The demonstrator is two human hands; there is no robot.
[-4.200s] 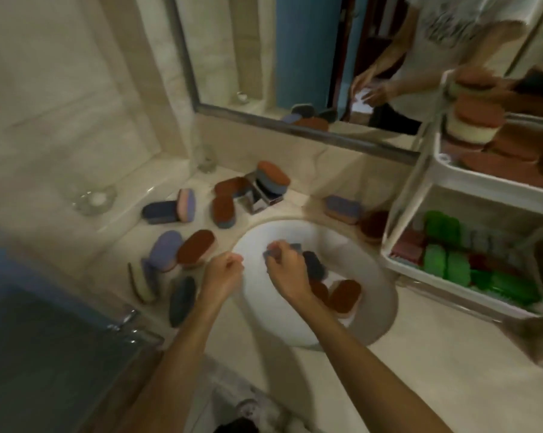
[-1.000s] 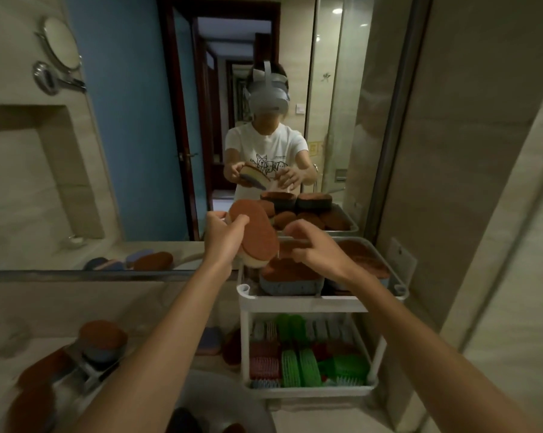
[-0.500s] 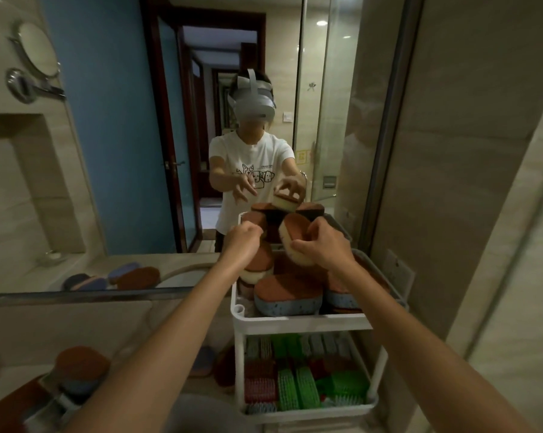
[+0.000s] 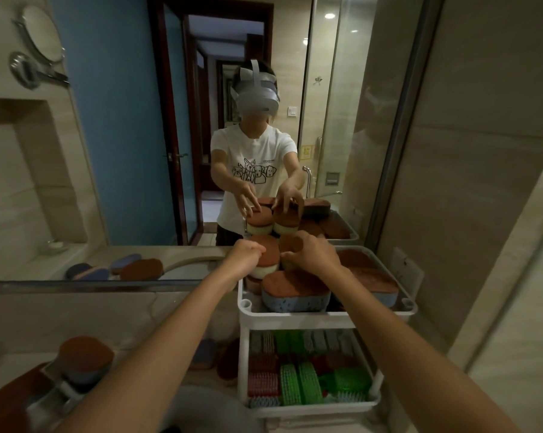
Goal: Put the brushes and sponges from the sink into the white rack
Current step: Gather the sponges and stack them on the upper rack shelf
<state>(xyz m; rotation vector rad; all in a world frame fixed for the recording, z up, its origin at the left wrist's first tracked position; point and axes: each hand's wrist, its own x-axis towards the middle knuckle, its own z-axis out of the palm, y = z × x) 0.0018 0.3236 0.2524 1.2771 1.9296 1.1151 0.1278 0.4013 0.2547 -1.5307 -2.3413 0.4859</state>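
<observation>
The white rack (image 4: 326, 314) stands right of the sink (image 4: 201, 407). Its top tier is piled with brown-topped sponges, and a blue-bodied sponge (image 4: 295, 295) lies at the front. My right hand (image 4: 315, 254) grips a brown-topped sponge (image 4: 290, 245) on top of the pile. My left hand (image 4: 245, 257) is beside a cream sponge with a brown top (image 4: 268, 260). Its fingers are loose and only touch the sponge, as the mirror shows. The lower tier holds green and red brushes (image 4: 295, 382).
A sponge (image 4: 85, 359) sits on the faucet at lower left, and more brown sponges lie on the counter near it. Two sponges (image 4: 229, 359) lean against the backsplash beside the rack. The mirror (image 4: 123, 151) hangs straight ahead and a tiled wall stands close on the right.
From the sink, both hands rose to the rack's top tier. My left hand set its sponge on the pile and let go; my right hand lowered its sponge beside it.
</observation>
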